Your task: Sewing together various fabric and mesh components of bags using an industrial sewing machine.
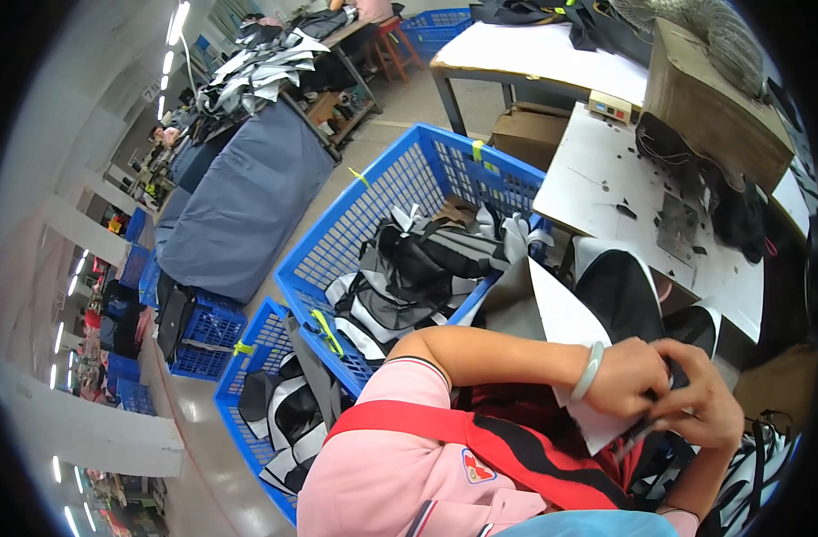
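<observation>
My left hand (625, 380), with a pale bangle on its wrist, is closed in front of my chest. Against it is my right hand (702, 398), its fingers bent and pinched together. A small dark thing (639, 437) shows below the fingertips, blurred; I cannot tell its kind. Under and beside the left wrist is a white-and-grey cut fabric piece (565, 309), its lower corner pointing down past the hand. Black panels with white edges (616, 291) stand just beyond the hands, by the table edge.
A large blue plastic basket (333, 228) of black, grey and white sewn pieces stands ahead-left, a second blue basket (234, 376) nearer. At right is a white worktable (588, 170) with scraps, a small control box (609, 106) and a cardboard box (708, 98). Farther off stands a grey-covered table (248, 197).
</observation>
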Available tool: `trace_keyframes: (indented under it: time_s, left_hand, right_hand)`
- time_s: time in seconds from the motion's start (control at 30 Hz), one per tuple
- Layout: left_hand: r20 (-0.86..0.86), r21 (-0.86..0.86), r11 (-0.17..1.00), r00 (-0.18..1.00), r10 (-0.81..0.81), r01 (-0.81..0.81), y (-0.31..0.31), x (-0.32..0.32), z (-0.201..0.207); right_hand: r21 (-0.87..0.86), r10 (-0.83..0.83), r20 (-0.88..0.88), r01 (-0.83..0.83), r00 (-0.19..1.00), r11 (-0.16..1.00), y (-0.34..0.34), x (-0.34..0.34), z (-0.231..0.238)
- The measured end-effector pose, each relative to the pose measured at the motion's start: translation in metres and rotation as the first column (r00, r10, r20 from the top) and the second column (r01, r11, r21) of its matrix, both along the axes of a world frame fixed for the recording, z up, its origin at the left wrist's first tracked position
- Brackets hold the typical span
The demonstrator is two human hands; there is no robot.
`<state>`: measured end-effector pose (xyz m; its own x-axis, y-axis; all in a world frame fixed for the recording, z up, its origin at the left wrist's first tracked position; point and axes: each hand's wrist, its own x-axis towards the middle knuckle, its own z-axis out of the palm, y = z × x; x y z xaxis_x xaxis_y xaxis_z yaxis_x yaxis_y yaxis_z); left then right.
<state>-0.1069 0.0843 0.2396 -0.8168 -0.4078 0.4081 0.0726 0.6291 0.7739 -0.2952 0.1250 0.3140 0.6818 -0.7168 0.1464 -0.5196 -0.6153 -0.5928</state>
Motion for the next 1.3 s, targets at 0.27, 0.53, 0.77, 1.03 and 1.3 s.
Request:
trace_keyframes:
  time_s: [0.27,0.53,0.77,1.03,1.3]
  left_hand:
    - [-0.149,0.127,0.963,0.965,-0.216,0.236,-0.027,-0.019,0.012]
    - [0.245,0.840,0.514,0.967,-0.070,-0.175,-0.023,-0.040,-0.129]
    - [0.304,0.860,0.431,0.953,-0.004,-0.272,-0.044,-0.019,-0.138]
    - [0.336,0.825,0.490,0.941,-0.026,-0.281,-0.041,-0.025,-0.142]
    - [0.389,0.678,0.689,0.920,-0.039,-0.257,-0.046,-0.023,-0.139]
  right_hand:
    - [0.108,-0.138,0.037,0.133,0.990,0.985,0.005,-0.051,-0.031]
    - [0.626,-0.522,0.185,0.310,0.833,0.716,0.022,-0.099,-0.214]
    - [0.247,-0.731,-0.053,0.718,0.680,0.651,0.055,-0.111,-0.196]
    - [0.255,-0.733,0.034,0.704,0.679,0.663,0.094,-0.169,-0.230]
    - [-0.199,-0.727,-0.148,0.700,0.670,0.686,0.071,-0.109,-0.206]
